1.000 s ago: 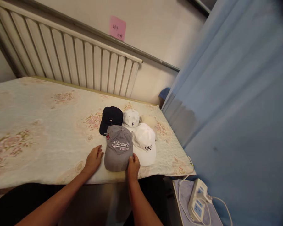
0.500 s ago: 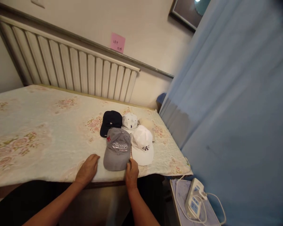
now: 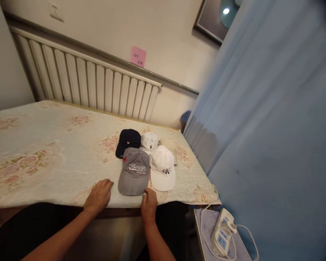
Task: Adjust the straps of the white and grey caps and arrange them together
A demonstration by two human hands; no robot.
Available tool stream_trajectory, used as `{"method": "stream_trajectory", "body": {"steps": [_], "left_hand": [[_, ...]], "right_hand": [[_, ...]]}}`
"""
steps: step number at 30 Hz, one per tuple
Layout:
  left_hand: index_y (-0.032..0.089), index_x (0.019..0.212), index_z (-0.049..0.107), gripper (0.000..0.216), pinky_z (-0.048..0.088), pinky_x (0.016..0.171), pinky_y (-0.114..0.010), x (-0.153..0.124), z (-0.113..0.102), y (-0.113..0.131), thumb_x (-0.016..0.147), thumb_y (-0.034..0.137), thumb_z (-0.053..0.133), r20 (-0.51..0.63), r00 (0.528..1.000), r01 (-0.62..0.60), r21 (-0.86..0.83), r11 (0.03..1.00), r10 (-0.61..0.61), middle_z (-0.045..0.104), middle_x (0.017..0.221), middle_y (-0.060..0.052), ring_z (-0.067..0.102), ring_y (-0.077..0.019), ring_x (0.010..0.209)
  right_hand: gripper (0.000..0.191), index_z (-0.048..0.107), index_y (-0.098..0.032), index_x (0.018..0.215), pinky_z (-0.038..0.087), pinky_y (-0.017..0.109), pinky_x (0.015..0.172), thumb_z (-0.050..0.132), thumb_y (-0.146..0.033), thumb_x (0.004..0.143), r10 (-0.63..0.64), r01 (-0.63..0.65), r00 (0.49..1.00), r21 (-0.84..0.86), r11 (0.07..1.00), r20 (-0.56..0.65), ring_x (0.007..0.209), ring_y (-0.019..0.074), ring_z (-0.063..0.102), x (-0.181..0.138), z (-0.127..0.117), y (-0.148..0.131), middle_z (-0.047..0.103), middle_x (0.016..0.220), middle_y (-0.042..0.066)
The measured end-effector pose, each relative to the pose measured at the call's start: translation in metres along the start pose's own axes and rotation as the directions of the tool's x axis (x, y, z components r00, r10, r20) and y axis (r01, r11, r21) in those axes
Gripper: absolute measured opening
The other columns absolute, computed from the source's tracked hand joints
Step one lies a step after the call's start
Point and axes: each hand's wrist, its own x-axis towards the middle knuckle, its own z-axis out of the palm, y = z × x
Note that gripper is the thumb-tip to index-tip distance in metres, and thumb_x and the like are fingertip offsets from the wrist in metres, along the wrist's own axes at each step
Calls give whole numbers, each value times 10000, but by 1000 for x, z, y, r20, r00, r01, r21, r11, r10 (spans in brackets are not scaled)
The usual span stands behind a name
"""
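A grey cap (image 3: pixel 133 172) with "Always" lettering lies near the front edge of the bed (image 3: pixel 43 159). A white cap (image 3: pixel 163 168) with black letters sits right beside it. Behind them lie a dark navy cap (image 3: pixel 127 140), another white cap (image 3: pixel 150 140) and a beige cap (image 3: pixel 170 145). My left hand (image 3: pixel 99 195) rests palm down on the bed edge, left of the grey cap, fingers loosely spread and holding nothing. My right hand (image 3: pixel 149 203) lies at the edge just below the grey cap's brim, fingers curled down and together; I cannot see anything in it.
A white slatted headboard (image 3: pixel 92 83) stands against the wall with a pink note (image 3: pixel 138 56) above it. A blue curtain (image 3: pixel 266 119) hangs on the right. A white power strip (image 3: pixel 221 232) with cable lies on a low surface at lower right.
Both hands have drawn back from the grey cap toward the bed's front edge. The view has tilted up, showing more wall.
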Motion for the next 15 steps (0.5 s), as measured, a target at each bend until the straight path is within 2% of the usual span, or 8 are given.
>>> {"method": "stream_trajectory", "body": {"steps": [5, 10, 15], "left_hand": [[175, 927, 637, 252, 433, 842, -371, 14, -4, 8, 814, 126, 417, 16, 988, 148, 95, 984, -151, 614, 936, -113, 571, -256, 930], [169, 902, 608, 217, 404, 806, -379, 14, -7, 18, 845, 159, 399, 12, 991, 127, 239, 963, -133, 593, 934, -120, 540, -272, 921], [181, 920, 605, 206, 390, 830, -376, 12, -8, 20, 849, 171, 411, 27, 988, 138, 248, 959, -149, 591, 943, -108, 529, -267, 941]], "right_hand": [[273, 644, -189, 972, 473, 395, 875, 474, -112, 772, 21, -21, 1000, -15, 1000, 4, 931, 244, 607, 2, 3, 2, 669, 941, 101], [250, 638, -192, 942, 468, 386, 862, 487, -99, 766, 8, -8, 1000, -15, 1000, 19, 914, 242, 596, 3, 5, 4, 656, 916, 89], [246, 629, -196, 940, 467, 377, 857, 502, -83, 762, 9, -9, 999, -7, 1000, 32, 916, 239, 589, 4, 4, 3, 651, 921, 85]]}}
